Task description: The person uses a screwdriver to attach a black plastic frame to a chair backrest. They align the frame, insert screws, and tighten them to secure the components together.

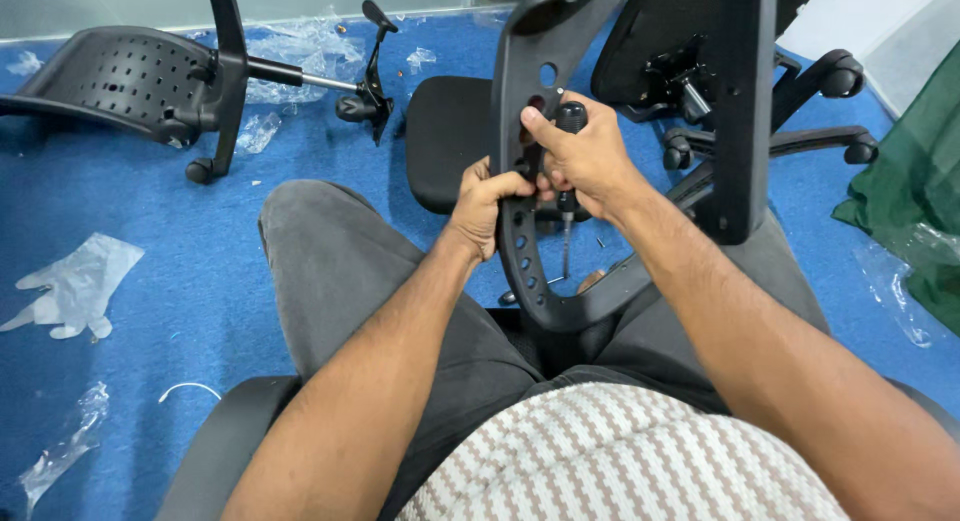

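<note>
Black frame: chair armrest bracket (520, 171), upright over the lap.
Left hand (483, 203): grip clenched on the bracket's edge.
Right hand (588, 159): nearer, grasping the screwdriver (567, 196), shaft pointing down beside the bracket.

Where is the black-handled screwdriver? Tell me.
Centre of the head view: the black-handled screwdriver is in the right hand, against the curved black plastic chair frame, shaft pointing down.

Two hands, left hand (487, 203) and right hand (583, 159), both closed on one black curved chair frame (520, 251). One screwdriver (567, 196) in the right. One seat cushion (447, 141). One perforated chair back (120, 81). One wheeled base (800, 131). One clear plastic glove (75, 286). One green cloth (915, 191).
</note>
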